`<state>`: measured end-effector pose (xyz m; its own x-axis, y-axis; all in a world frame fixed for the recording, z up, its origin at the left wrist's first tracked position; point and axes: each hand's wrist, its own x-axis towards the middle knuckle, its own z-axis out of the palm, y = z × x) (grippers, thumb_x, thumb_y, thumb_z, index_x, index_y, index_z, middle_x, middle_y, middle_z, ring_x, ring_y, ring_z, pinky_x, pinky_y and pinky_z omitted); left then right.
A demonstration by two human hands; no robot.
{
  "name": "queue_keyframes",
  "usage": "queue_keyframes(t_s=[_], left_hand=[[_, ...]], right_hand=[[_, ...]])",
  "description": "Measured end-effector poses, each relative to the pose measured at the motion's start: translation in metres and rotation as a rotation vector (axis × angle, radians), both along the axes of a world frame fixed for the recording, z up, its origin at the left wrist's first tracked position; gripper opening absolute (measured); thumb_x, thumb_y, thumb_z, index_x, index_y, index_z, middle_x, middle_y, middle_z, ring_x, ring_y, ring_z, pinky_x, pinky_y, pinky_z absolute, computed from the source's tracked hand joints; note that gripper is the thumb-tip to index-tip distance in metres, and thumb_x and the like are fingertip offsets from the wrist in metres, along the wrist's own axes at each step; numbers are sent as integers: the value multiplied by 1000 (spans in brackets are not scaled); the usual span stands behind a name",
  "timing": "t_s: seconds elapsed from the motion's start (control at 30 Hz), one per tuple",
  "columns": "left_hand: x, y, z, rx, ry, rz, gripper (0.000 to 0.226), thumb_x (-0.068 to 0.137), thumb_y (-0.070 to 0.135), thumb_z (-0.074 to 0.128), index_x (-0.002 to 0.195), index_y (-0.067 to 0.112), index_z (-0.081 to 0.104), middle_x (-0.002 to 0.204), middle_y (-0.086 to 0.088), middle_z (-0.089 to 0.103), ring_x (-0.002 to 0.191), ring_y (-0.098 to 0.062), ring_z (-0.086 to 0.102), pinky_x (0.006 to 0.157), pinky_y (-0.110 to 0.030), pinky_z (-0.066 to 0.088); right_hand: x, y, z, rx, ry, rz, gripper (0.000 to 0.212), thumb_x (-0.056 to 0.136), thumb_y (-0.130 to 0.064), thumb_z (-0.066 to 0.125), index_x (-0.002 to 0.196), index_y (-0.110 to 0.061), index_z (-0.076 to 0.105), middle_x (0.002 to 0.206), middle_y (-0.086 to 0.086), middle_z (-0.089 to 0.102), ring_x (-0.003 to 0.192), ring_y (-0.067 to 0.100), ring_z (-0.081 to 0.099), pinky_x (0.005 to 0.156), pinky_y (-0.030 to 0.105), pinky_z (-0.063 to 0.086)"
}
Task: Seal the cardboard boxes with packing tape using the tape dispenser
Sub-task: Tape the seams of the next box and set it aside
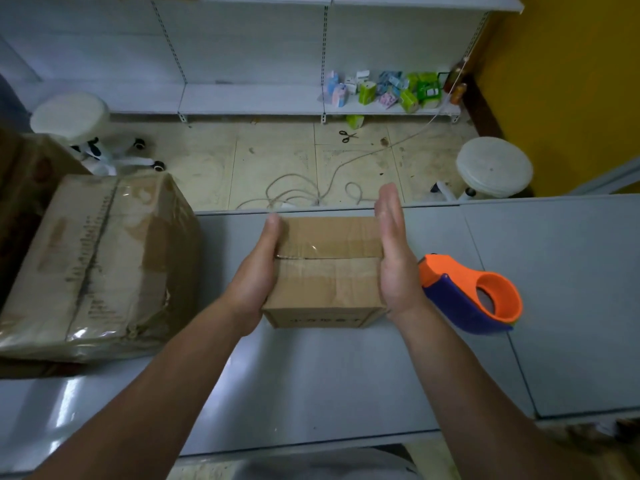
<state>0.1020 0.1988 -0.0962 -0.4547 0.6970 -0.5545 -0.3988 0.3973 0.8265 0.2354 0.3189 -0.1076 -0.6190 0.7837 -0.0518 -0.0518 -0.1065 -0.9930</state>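
A small cardboard box [327,271] sits on the grey table [346,375], with clear tape along its top seam. My left hand [258,271] lies flat against the box's left side, fingers straight. My right hand [394,254] is flat against the right side, its fingertips reaching past the far edge. An orange and purple tape dispenser [474,294] lies on the table just right of my right wrist, with no hand on it.
A large taped cardboard box [93,268] stands at the table's left edge. Beyond the table are two white stools [71,116] [493,168], a loose cord [304,192], scissors [347,135] on the floor, and shelves with small packages [391,88].
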Motion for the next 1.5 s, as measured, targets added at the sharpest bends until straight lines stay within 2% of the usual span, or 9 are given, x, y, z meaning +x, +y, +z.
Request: queue_keyframes(t_s=[0.13,0.23,0.37,0.47,0.6,0.7,0.9,1.2,1.5], left_hand=[[-3,1,-3,2,-5,19,70,89,76,21,120,29,63,111,-10,72,103,-26,69,99,-47,50],[-5,0,-3,-45,17,29,61,92,73,26,110,29,65,109,-10,72,104,-27,68,102,-48,48],[-3,0,-5,-32,54,17,56,97,65,27,97,27,68,102,-7,73,97,-20,68,93,-36,50],[-2,-11,-9,-88,147,-24,59,99,61,22,106,24,67,104,-4,69,100,-17,63,99,-33,44],[-7,-21,2,-130,322,139,63,99,64,20,149,30,37,155,-1,37,143,-22,33,119,-45,21],[1,-22,43,3,764,200,52,105,46,26,154,28,24,160,8,23,147,-10,19,119,-35,15],[56,19,39,-131,1515,-592,72,91,61,-5,154,26,-8,161,8,-18,147,-12,-23,121,-37,-12],[42,14,30,4,1391,-887,73,92,67,11,156,32,3,161,16,-7,146,-2,-20,118,-30,-19],[60,-5,26,-505,1120,-120,121,67,92,39,156,18,3,162,-6,18,146,-25,25,117,-44,27]], right_hand=[[3,5,-25,-80,-62,58,67,93,-64,33,151,-30,27,157,-7,28,142,8,29,115,34,26],[14,-9,-53,-38,-312,-9,47,98,-51,40,92,-18,74,85,-4,75,95,18,65,83,30,52],[12,-9,-54,-250,-291,-199,46,98,-20,39,58,-18,61,45,-3,57,42,8,59,43,17,50],[16,-8,-39,-309,-248,-94,55,101,-10,35,55,-12,66,48,1,61,41,7,61,41,17,49],[36,1,-34,173,-589,5,22,98,-21,50,116,-18,63,111,-3,66,95,0,63,78,14,51],[64,12,-22,355,-579,-143,28,95,-16,54,122,-19,62,117,-8,63,101,3,59,80,5,42],[120,31,-13,413,-625,-247,26,93,-10,57,117,-13,64,116,1,65,96,9,60,79,6,39],[118,21,-3,367,-458,-64,33,93,-18,61,126,-18,59,126,-5,61,117,7,54,106,31,41],[32,3,27,552,-436,191,68,84,-44,67,143,-23,40,148,-6,37,136,11,30,104,17,20]])
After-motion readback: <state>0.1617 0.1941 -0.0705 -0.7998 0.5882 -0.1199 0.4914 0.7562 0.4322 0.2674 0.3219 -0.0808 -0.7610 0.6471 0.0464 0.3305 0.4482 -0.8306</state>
